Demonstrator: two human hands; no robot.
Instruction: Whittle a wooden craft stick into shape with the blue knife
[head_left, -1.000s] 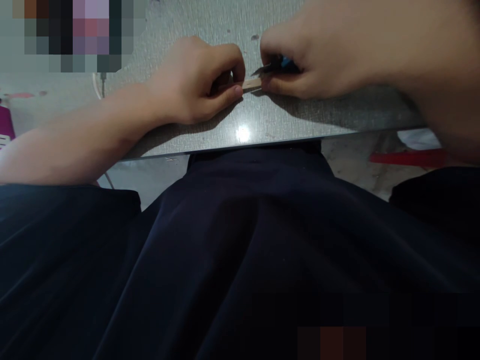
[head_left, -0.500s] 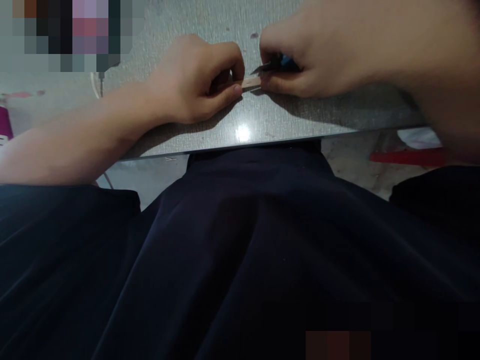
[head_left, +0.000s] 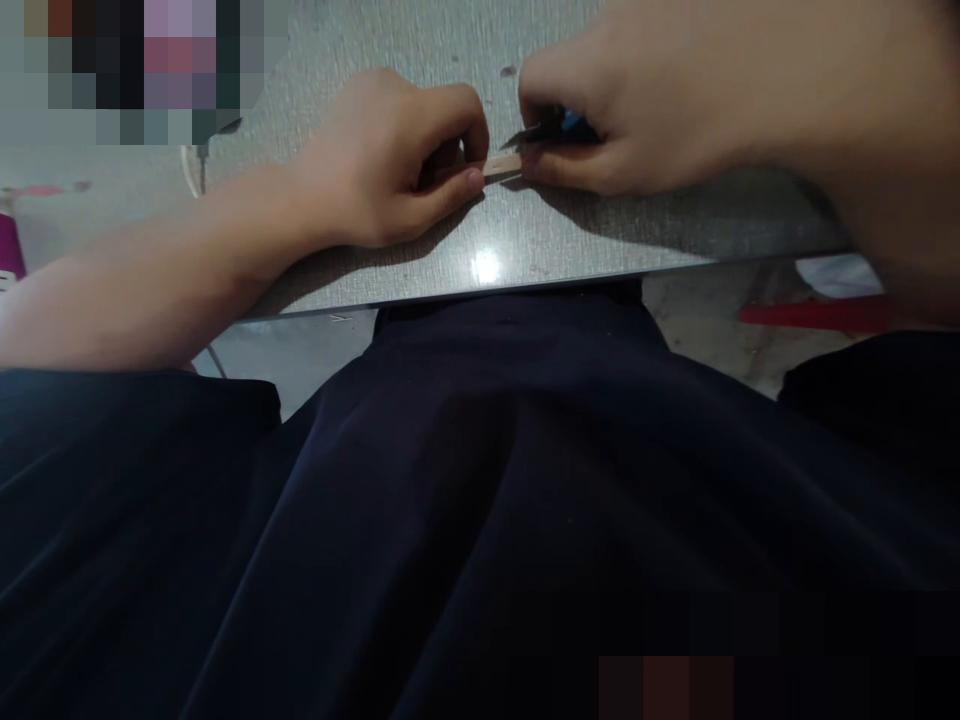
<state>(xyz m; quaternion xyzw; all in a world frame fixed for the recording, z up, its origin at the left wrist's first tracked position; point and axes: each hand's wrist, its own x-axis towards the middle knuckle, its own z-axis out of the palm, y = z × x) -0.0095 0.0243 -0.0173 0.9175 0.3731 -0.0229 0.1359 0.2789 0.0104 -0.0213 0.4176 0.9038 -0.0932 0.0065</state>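
My left hand (head_left: pixel 394 160) is closed, thumb and forefinger pinching a thin pale wooden stick (head_left: pixel 502 165) just above the table. The stick's other end meets the thumb of my right hand (head_left: pixel 592 120). That hand is wrapped round a utility knife (head_left: pixel 551 128) with a dark blade and a blue-and-black body. The blade points left and lies just above the stick; whether it touches the wood I cannot tell. Most of the knife's handle is hidden in my palm, and the stick's left part is hidden by my left fingers.
The grey textured table (head_left: pixel 525 230) ends at a straight front edge close to my lap. A white cable (head_left: pixel 193 170) lies at the upper left, beside a blurred-out patch. A purple object (head_left: pixel 10 245) is at the far left. Below the right side lies a red item (head_left: pixel 817 313).
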